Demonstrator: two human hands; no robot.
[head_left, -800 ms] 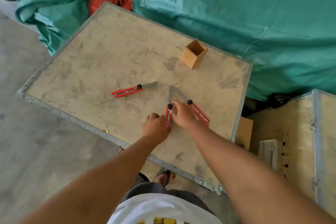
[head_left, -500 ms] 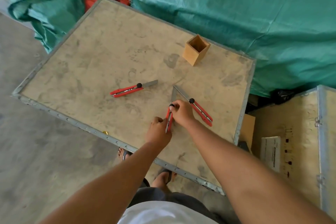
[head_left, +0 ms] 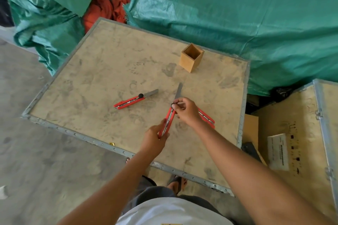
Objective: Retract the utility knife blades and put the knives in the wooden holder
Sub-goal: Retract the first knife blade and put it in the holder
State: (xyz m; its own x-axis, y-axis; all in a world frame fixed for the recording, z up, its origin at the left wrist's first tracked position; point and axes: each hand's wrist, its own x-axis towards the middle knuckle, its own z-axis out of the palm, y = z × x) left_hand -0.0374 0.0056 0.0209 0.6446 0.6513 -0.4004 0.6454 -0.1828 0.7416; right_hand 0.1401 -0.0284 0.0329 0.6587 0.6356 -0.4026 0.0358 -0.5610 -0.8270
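Three red utility knives are on or over the plywood crate top (head_left: 109,71). My left hand (head_left: 155,136) grips the tail of the middle knife (head_left: 169,118), whose blade sticks out toward the far side. My right hand (head_left: 184,110) pinches the black knob at that knife's blade end. A second knife (head_left: 130,101) lies to the left with its blade extended. A third knife (head_left: 207,118) lies to the right, mostly hidden behind my right hand. The open wooden holder (head_left: 191,59) stands upright toward the far right of the top.
Green tarpaulin (head_left: 237,14) rises behind and to the right of the crate, with orange cloth (head_left: 102,11) at the back. A second crate (head_left: 292,133) with a paper label sits to the right. Concrete floor (head_left: 36,160) lies to the left, below the metal-edged rim.
The middle knife has come up off the crate top. My left hand has closed on its tail and my right hand on its knob. The camera view has shifted.
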